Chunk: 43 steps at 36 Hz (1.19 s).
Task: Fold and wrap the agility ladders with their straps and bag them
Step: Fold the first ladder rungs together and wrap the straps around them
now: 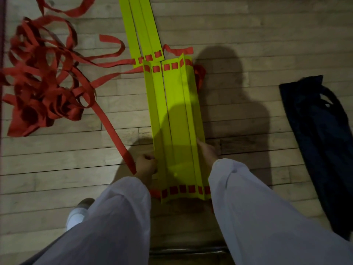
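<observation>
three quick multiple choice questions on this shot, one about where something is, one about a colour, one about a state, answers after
1. Relative to the yellow rungs, where does the dark bag lie?
A) to their left
B) to their right
C) on top of them

2. What colour are the straps?
A) red
B) blue
C) white

3. In what state is the heap of straps on the left?
A) rolled tight
B) a loose tangle
C) packed in the bag

Answers:
1 B: the bag lies on the floor to the right of the rungs, apart from them.
2 A: every strap in view is red, also where it shows through the slots of the rungs.
3 B: the loops sprawl over one another on the floor, unwound.
</observation>
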Each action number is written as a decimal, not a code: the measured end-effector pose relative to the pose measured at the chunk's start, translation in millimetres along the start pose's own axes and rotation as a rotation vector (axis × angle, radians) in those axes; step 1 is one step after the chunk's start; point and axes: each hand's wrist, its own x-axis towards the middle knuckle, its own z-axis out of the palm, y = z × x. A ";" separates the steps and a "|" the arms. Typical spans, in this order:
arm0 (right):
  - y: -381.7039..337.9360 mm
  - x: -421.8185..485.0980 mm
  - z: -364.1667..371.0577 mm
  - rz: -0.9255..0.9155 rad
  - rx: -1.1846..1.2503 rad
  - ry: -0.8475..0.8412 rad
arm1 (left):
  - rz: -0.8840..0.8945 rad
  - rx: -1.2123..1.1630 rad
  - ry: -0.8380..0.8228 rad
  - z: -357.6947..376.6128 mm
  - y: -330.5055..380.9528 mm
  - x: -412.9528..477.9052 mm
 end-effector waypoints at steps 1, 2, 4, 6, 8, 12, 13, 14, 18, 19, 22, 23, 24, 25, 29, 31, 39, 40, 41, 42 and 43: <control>-0.4 0.2 0.8 0.003 0.020 -0.015 | -0.005 -0.009 0.002 1.7 -0.5 1.3; -0.6 -1.2 1.6 0.023 0.023 -0.037 | -0.012 -0.010 0.011 2.6 -0.5 2.0; -0.9 -3.1 3.3 0.043 0.024 -0.068 | -0.031 -0.009 0.018 3.4 0.5 2.4; 0.0 -4.1 3.0 0.036 -0.003 -0.081 | -0.039 -0.010 0.017 3.8 1.1 3.1; 0.5 -3.2 2.3 0.032 -0.075 -0.077 | -0.040 -0.020 0.006 3.4 2.2 2.9; 1.5 0.4 4.2 0.018 -0.129 -0.079 | -0.060 0.005 0.001 3.0 2.0 7.4; 2.3 0.6 4.4 0.017 -0.127 -0.081 | -0.075 0.002 0.000 3.6 3.4 6.1; 3.0 0.9 4.6 0.018 -0.123 -0.087 | -0.088 -0.003 -0.005 4.6 4.8 4.7; 2.6 3.1 3.8 0.013 -0.148 -0.095 | -0.120 -0.030 -0.040 7.7 10.3 -2.6; 1.3 2.9 3.8 0.013 -0.153 -0.092 | -0.129 -0.034 -0.043 7.4 10.4 -2.7; -1.3 3.7 7.4 0.010 -0.156 -0.071 | -0.148 -0.052 -0.052 6.9 9.5 -1.4; -1.8 3.4 9.3 0.014 -0.152 -0.070 | -0.149 -0.057 -0.061 6.9 9.2 -0.9; -2.6 2.4 11.3 0.018 -0.147 -0.071 | -0.154 -0.061 -0.068 7.4 8.6 -0.1; -2.6 1.4 13.0 0.019 -0.135 -0.077 | -0.161 -0.069 -0.074 7.8 8.2 0.6; -3.4 -4.0 18.2 0.005 -0.043 -0.151 | -0.189 -0.098 -0.089 12.0 8.2 0.1; -4.2 -4.5 19.9 0.018 -0.011 -0.196 | -0.199 -0.102 -0.095 15.0 8.0 -1.0; 0.6 4.7 18.6 0.043 -0.111 -0.202 | -0.232 -0.123 -0.130 29.1 15.6 -7.3; -0.1 5.7 19.0 0.043 -0.124 -0.209 | -0.229 -0.128 -0.132 30.0 16.3 -7.9; 0.4 9.3 20.2 0.043 -0.130 -0.219 | -0.225 -0.135 -0.128 30.7 16.4 -8.0; 0.6 10.6 20.4 0.039 -0.131 -0.231 | -0.229 -0.136 -0.124 30.7 17.3 -9.4; 1.3 12.3 20.6 0.036 -0.125 -0.242 | -0.229 -0.141 -0.117 30.8 17.2 -9.1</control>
